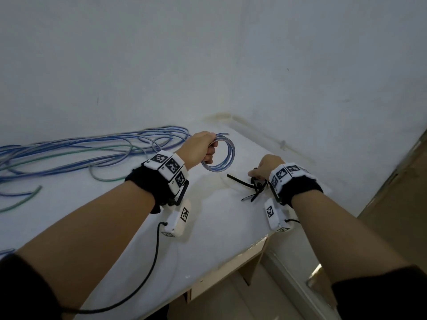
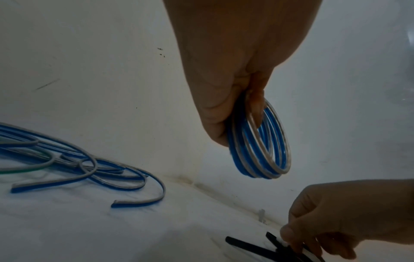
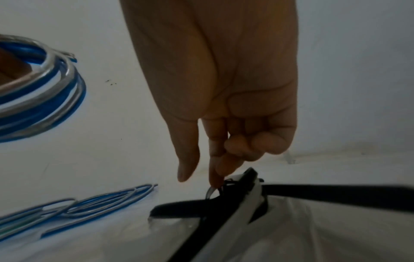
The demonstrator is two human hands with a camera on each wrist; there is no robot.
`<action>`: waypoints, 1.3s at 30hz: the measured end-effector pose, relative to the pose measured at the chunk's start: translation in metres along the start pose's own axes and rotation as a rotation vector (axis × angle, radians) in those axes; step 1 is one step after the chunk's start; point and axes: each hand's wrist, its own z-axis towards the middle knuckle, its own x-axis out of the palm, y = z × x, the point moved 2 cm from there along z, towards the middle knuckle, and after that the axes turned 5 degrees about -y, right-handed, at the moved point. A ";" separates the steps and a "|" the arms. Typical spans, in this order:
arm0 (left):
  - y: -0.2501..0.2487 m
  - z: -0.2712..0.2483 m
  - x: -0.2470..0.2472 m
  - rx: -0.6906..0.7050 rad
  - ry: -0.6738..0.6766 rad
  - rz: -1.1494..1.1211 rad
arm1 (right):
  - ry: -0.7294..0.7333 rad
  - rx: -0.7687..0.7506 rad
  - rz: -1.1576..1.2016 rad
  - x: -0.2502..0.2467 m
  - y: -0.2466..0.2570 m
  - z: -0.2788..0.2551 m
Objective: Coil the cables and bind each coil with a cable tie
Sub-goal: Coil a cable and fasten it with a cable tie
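Now left hand (image 1: 199,147) curled round coil (image 1: 223,155), frame centre, raised off table (image 1: 208,227). Right hand (image 1: 265,167) fingertips down on ties (image 1: 250,187), centre right; thumb free, firm pinch unclear. Loose cables (image 1: 80,153) sprawl at left. Coil: glossy blue-and-clear flat cable, light, springy, likely to unwind; grip across all turns. Ties: thin black strips, stiff yet bendy, slick; take one by tail.

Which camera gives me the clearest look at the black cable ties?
The right wrist view: the cable ties fill its foreground, under the right hand. The head view shows them small; the left wrist view catches only their ends at its bottom edge.
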 end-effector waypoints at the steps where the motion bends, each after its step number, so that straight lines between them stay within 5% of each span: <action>1: 0.000 0.001 0.000 -0.003 -0.002 0.001 | 0.008 -0.001 -0.037 0.004 0.002 0.001; 7: 0.001 0.008 -0.011 -0.012 -0.037 0.006 | 0.032 0.050 -0.028 0.014 0.008 0.010; 14: 0.003 0.010 -0.025 -0.042 -0.072 0.012 | -0.005 0.072 0.480 -0.007 0.019 0.003; 18: 0.004 0.007 -0.042 -0.035 -0.146 0.023 | -0.018 -0.032 0.996 -0.022 0.048 -0.016; 26: 0.001 -0.017 -0.111 -0.022 -0.323 -0.001 | 0.107 -0.359 1.306 -0.035 0.151 -0.042; 30: 0.003 -0.038 -0.155 -0.029 -0.404 0.043 | 0.110 -0.535 1.114 -0.027 0.201 -0.056; 36: 0.007 -0.070 -0.211 -0.061 -0.490 0.047 | -0.260 -0.805 0.616 -0.016 0.255 -0.072; 39: 0.006 -0.086 -0.234 -0.055 -0.533 0.058 | -0.337 -0.807 0.640 -0.010 0.284 -0.074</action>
